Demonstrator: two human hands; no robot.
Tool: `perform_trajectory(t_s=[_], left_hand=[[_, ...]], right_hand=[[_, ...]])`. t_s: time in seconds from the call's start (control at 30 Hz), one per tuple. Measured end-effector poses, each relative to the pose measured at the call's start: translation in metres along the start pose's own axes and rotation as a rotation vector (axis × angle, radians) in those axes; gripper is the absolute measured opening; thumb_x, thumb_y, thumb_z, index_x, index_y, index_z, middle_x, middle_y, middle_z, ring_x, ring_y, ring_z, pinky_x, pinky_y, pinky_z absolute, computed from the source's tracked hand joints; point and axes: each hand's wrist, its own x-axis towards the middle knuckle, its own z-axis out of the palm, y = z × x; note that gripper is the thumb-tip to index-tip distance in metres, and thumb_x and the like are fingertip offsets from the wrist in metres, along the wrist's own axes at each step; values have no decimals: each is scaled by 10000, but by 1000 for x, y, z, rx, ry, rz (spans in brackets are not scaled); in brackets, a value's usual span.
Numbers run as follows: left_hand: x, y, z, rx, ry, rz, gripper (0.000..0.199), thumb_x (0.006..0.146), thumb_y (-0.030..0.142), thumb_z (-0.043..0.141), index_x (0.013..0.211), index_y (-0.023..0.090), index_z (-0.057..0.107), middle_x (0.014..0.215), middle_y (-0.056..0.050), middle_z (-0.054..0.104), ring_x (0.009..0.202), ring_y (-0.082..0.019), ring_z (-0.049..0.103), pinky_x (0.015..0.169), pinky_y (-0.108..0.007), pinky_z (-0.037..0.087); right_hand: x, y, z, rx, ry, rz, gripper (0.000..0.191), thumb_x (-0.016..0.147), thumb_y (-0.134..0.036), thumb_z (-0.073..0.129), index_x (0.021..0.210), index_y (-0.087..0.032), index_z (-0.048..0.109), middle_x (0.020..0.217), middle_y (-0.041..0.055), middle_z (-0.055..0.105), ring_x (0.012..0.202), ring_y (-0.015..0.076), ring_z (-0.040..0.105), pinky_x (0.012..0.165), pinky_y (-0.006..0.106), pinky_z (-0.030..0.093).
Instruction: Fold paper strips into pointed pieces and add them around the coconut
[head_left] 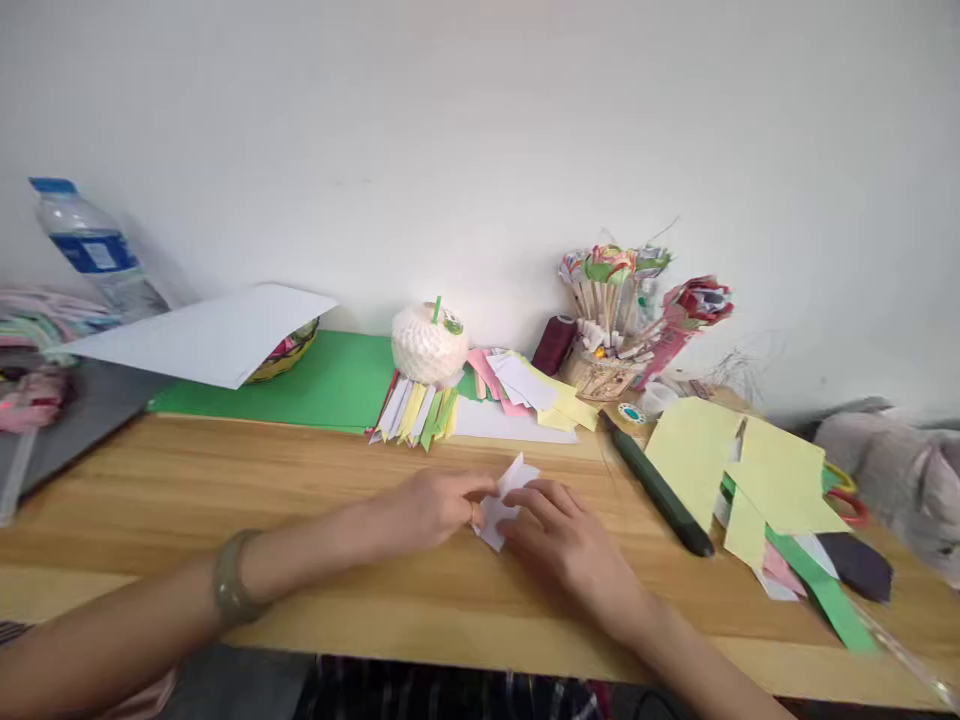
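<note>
A small piece of folded white paper (493, 522) lies on the wooden table between my two hands, with one pointed corner sticking up at the back. My left hand (439, 505) has its fingers curled and pressed on the paper's left edge. From the right, my right hand (566, 535) rests its bent fingertips on the same paper. A ring shows on a left finger and a jade-coloured bangle (231, 578) circles the left wrist. Behind the paper sits a row of folded paper strips (414, 412) in white, yellow and green.
A white ball-shaped paper piece (427, 343) stands behind the strips. Loose paper slips (517, 380), a dark thread spool (555, 343) and a holder of paper flowers (607, 375) are behind. A dark green pen-like tool (660, 487) and yellow paper sheets (784, 475) lie right. A water bottle (94, 245) stands far left.
</note>
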Motion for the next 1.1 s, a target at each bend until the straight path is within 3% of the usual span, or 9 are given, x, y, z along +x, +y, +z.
perform_trajectory(t_s=[0.13,0.27,0.37,0.7,1.1], left_hand=[[-3,5,-4,40,57,-65,302,824,33,437,935,181,675,1107,-58,609,954,-166,597,825,-256,472],[-5,12,-4,59,123,-168,221,767,71,503,854,169,681,870,-35,640,770,-162,582,691,-261,465],[-4,14,-2,63,133,-193,128,781,124,562,815,175,674,776,-7,657,753,-166,571,668,-260,450],[-6,11,3,84,94,-217,152,794,58,578,788,184,663,750,15,665,760,-149,570,669,-239,437],[-10,7,3,82,70,-181,123,790,65,638,816,172,693,788,5,672,781,-142,573,694,-222,458]], right_hand=[[2,1,2,45,-32,-19,151,923,-151,498,880,-191,637,889,47,648,835,192,544,716,316,407],[2,0,6,103,-22,40,166,920,-176,495,851,-187,646,833,46,638,773,181,544,680,304,412],[3,-3,9,150,-9,107,206,924,-194,484,792,-183,642,811,56,628,772,185,542,668,298,419],[10,-11,16,309,7,413,160,781,-52,555,710,-193,582,757,-2,592,664,123,551,586,218,414],[17,-15,19,260,-17,556,162,700,-56,507,613,-192,489,681,-1,559,608,135,506,548,231,349]])
